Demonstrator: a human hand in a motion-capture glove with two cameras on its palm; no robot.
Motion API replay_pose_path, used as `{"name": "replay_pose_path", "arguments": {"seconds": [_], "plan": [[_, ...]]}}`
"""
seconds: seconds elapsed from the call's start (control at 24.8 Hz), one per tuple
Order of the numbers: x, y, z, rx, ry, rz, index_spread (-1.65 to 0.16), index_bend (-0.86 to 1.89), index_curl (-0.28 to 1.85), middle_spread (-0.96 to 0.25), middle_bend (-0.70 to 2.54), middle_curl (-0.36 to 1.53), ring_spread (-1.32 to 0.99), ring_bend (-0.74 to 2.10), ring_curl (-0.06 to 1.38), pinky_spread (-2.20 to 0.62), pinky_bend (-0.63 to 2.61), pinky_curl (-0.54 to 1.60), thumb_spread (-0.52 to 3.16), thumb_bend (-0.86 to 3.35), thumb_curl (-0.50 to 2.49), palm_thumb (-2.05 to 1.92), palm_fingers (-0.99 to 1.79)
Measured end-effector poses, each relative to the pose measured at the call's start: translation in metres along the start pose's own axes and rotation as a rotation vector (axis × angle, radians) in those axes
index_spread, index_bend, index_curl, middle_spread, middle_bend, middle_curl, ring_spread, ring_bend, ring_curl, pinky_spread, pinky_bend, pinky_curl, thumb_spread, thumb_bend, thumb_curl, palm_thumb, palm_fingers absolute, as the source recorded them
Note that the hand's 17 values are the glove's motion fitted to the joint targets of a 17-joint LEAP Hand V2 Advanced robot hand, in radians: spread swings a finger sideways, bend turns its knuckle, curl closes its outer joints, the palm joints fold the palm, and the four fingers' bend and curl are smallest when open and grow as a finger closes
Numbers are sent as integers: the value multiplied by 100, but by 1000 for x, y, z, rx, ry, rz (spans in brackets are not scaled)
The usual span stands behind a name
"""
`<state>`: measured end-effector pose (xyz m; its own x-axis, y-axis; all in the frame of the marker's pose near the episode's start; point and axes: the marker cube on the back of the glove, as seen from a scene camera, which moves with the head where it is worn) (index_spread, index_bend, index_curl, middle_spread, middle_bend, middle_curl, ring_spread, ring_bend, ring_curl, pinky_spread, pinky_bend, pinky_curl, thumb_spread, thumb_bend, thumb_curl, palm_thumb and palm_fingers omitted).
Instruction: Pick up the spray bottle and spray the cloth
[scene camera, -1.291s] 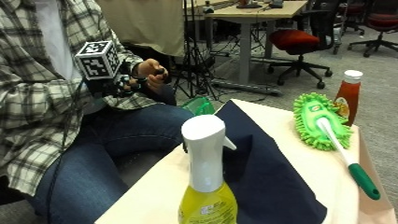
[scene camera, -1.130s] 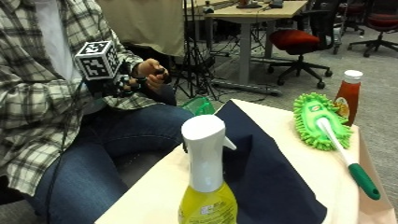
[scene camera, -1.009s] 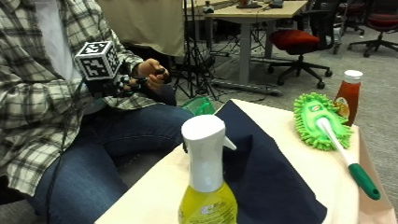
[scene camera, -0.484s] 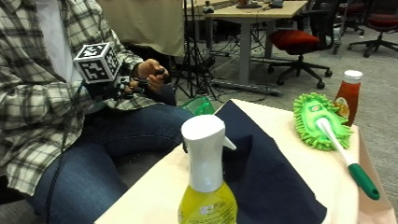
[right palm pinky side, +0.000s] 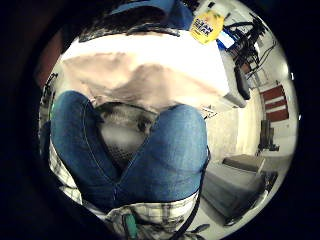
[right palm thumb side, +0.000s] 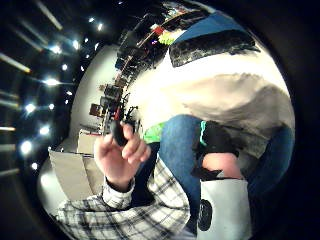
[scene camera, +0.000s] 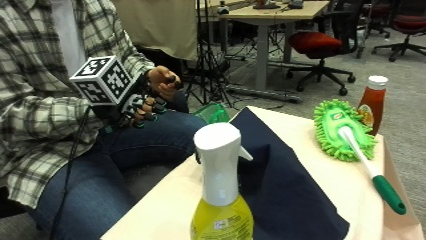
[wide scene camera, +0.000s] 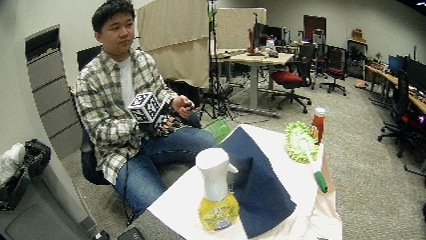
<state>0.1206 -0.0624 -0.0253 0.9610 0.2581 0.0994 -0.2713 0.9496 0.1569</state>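
The spray bottle (scene camera: 218, 192), yellow liquid under a white sprayer head, stands at the table's front edge, also in the wide view (wide scene camera: 216, 200). Behind it the dark navy cloth (scene camera: 286, 185) lies flat on the table. My gloved right hand (scene camera: 136, 107) hovers over my lap, well away from bottle and cloth, fingers loosely curled and holding nothing. My bare left hand (scene camera: 163, 82) is just beside it and pinches a small black object. The little finger side palm view looks down on my jeans (right palm pinky side: 170, 150), with the bottle's yellow label (right palm pinky side: 207, 25) far off.
A green fluffy duster (scene camera: 343, 130) with a white and green handle lies at the table's far right. A ketchup bottle (scene camera: 371, 102) stands behind it. A green object (scene camera: 213, 112) sits by the table's edge nearest my knees. Office chairs and desks stand beyond.
Both hands have sunk a little toward my lap. The bottle, cloth and duster have not moved.
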Motion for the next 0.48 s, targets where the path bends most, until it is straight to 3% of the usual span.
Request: {"name": "replay_pose_path", "arguments": {"seconds": [0.48], "plan": [[102,-102,-45,183,-80,243,-21,16,27,6,22,26,15,40,23,23,32,27,105,16,42,70,21]]}}
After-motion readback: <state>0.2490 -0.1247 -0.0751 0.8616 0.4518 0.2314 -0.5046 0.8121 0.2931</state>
